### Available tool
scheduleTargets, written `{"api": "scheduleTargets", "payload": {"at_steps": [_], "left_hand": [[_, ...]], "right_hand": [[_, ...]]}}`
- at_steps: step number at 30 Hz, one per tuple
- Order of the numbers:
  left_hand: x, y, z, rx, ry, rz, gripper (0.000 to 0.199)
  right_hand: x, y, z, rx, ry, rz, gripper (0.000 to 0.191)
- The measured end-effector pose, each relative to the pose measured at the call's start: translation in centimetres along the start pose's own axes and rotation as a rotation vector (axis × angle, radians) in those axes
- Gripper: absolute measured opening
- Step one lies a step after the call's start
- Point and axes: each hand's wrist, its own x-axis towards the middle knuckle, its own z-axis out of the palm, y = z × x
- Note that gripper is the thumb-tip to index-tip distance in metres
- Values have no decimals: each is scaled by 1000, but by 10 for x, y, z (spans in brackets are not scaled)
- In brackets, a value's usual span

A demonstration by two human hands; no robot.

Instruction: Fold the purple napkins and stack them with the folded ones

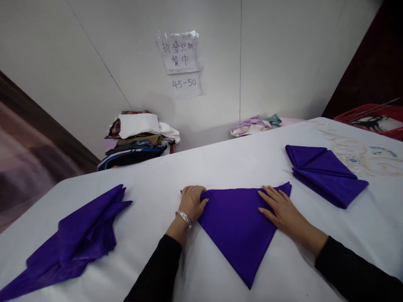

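Note:
A purple cloth (236, 230) lies folded as a triangle on the white-covered table, its long edge away from me and one point towards me. My left hand (192, 203), with a silver bracelet at the wrist, grips the cloth's far left corner between thumb and fingers. Spread flat, my right hand (278, 207) rests on the cloth near its far right corner, fingers apart. That corner sticks up slightly beyond the fingertips.
Loose purple cloths (75, 239) lie at the left, and folded purple ones (324, 172) at the right. Piled clothes (138, 138) stand beyond the far edge, near a wall with a handwritten sign (181, 56). A red basket (355, 113) is at the far right.

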Motion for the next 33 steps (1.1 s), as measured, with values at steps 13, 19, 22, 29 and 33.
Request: {"api": "scheduleTargets", "payload": {"at_steps": [13,19,22,29,33], "left_hand": [[6,3,4,-29,100,-21,9],[10,-2,19,1,97,-61,9],[9,-4,23,14,108,-61,10],[5,-2,22,81,147,-33,29],[-8,21,17,80,72,55,39]], "right_hand": [[1,1,0,-34,-8,9,58],[2,1,-2,-62,-7,30,58],[3,2,-3,-73,-9,38,59],[2,7,-3,-104,-2,63,59],[2,8,-3,-121,-2,54,57]]}}
